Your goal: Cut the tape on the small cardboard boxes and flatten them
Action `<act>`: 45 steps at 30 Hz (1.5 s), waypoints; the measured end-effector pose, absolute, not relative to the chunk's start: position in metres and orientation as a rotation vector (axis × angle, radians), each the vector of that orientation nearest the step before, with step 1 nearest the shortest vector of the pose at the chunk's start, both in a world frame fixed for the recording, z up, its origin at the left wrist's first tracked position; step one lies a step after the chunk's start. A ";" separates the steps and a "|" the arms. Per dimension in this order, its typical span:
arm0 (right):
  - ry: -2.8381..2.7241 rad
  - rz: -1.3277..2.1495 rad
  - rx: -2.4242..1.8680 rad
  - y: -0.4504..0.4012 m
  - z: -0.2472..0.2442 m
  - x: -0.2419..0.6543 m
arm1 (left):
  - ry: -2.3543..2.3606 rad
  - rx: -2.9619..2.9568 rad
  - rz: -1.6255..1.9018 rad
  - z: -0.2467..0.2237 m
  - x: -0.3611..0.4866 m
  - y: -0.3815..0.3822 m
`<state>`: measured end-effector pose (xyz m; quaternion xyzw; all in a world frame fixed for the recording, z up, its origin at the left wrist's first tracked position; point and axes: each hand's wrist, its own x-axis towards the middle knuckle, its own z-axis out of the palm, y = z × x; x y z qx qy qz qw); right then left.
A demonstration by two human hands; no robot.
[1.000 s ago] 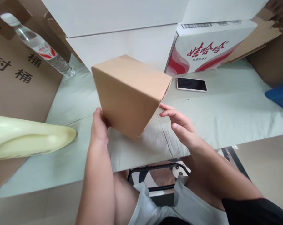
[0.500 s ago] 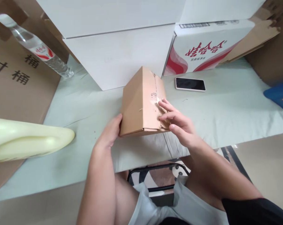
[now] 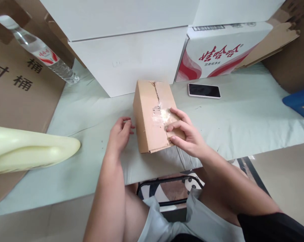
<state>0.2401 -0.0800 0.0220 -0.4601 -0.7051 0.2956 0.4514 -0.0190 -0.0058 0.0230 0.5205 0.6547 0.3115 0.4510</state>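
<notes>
A small brown cardboard box (image 3: 152, 124) with clear tape and a torn patch on its top rests on the cloth-covered table (image 3: 245, 124). My right hand (image 3: 183, 131) lies over the box's right side, fingers spread and bent, the fingertips touching the top around the torn flap. At the box's left side is my left hand (image 3: 121, 134), fingers curled beside the wall, with a narrow gap between most of the hand and the box; nothing shows in it.
White cartons (image 3: 131, 60) stand behind the box. A phone (image 3: 204, 90) lies to the right, near a red-and-white carton (image 3: 217, 53). On the left are a water bottle (image 3: 41, 50) and a pale yellow object (image 3: 33, 149). A blue object (image 3: 300, 102) sits far right.
The box has turned and tipped down flatter, its top now more in view. My left hand has let go of its lower left side. My right hand has shifted slightly left with the box.
</notes>
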 end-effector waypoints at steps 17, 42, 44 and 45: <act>-1.856 0.780 -1.008 -0.081 0.022 0.233 | 0.959 1.441 1.023 -0.003 -0.031 -0.010; -1.983 0.821 -0.945 -0.080 0.026 0.238 | 0.785 1.484 1.030 -0.009 -0.026 -0.007; -1.905 0.793 -0.961 -0.080 0.027 0.238 | 0.784 1.462 1.002 -0.010 -0.026 -0.008; -1.835 0.781 -0.990 -0.081 0.028 0.238 | 0.780 1.454 0.987 -0.011 -0.026 -0.008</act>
